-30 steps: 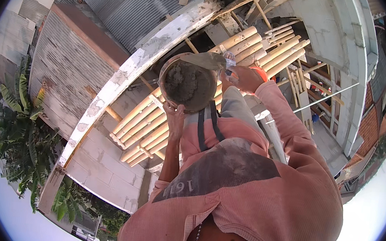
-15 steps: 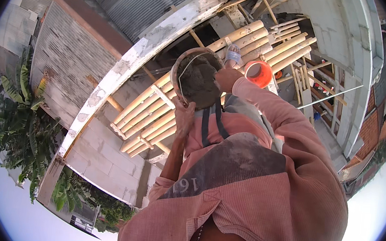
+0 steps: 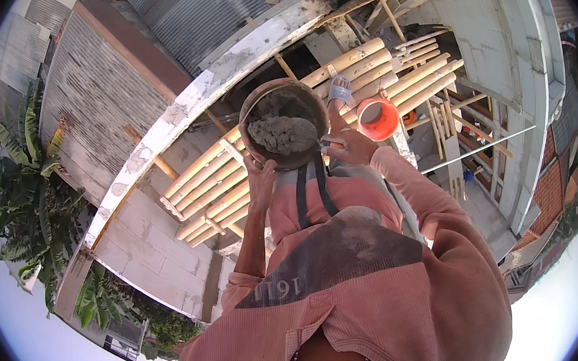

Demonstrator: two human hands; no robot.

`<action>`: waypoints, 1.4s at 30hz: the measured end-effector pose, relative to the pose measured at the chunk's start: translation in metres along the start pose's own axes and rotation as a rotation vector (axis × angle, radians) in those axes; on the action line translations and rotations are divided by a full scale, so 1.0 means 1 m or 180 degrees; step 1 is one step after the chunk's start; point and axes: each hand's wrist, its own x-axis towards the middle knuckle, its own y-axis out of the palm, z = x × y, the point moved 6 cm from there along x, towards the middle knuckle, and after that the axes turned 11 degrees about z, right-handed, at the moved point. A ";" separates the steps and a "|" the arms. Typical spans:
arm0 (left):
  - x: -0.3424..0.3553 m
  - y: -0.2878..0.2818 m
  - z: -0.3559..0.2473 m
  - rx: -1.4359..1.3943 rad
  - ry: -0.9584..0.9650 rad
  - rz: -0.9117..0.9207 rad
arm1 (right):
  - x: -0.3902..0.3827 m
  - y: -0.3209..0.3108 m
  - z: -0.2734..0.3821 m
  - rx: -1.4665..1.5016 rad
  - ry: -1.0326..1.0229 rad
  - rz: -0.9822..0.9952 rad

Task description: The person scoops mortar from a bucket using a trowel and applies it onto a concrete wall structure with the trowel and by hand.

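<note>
My left hand (image 3: 260,176) grips the near rim of a round, mortar-smeared bucket (image 3: 252,98), tipped so its inside shows. Grey wet mortar (image 3: 281,134) lies in it, heaped up in a lump. To the right of the bucket, my right hand (image 3: 356,149) is closed around the wooden handle of a trowel (image 3: 335,143). The trowel's blade reaches into the bucket and is covered by mortar. An orange-red bucket (image 3: 380,122) stands just beyond my right hand, with greyish contents.
My sandalled foot (image 3: 340,90) rests on a platform of bamboo poles (image 3: 420,83). A concrete beam (image 3: 163,116) curves past on the left, with corrugated roofs (image 3: 114,80) beyond. Gaps open between the poles and the block wall (image 3: 150,254). A thin pale rod (image 3: 480,149) crosses at right.
My right hand has drawn back slightly from the bucket, bringing the trowel handle into sight. The mortar, flatter before, now forms a raised lump. My left hand keeps its grip on the rim.
</note>
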 end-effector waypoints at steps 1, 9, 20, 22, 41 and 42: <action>0.001 0.003 -0.006 0.0069 0.0056 -0.0065 | -0.007 -0.002 -0.006 -0.0041 0.0063 -0.0138; -0.002 -0.027 0.024 0.0535 0.0606 0.0073 | -0.015 -0.042 0.018 0.1099 0.0110 -0.0706; -0.011 -0.015 -0.001 -0.0435 0.0068 -0.0064 | 0.027 -0.170 -0.046 -0.0604 0.0347 -0.2492; -0.018 -0.010 -0.007 -0.0771 -0.0044 -0.0096 | 0.031 -0.188 -0.050 -0.0684 0.0364 -0.2533; -0.020 -0.025 0.017 0.0084 0.0575 0.0014 | 0.026 -0.134 -0.028 0.4598 -0.0452 -0.1512; -0.016 -0.022 0.015 0.0321 0.0562 0.0051 | 0.016 -0.127 -0.033 0.4594 -0.0429 -0.1509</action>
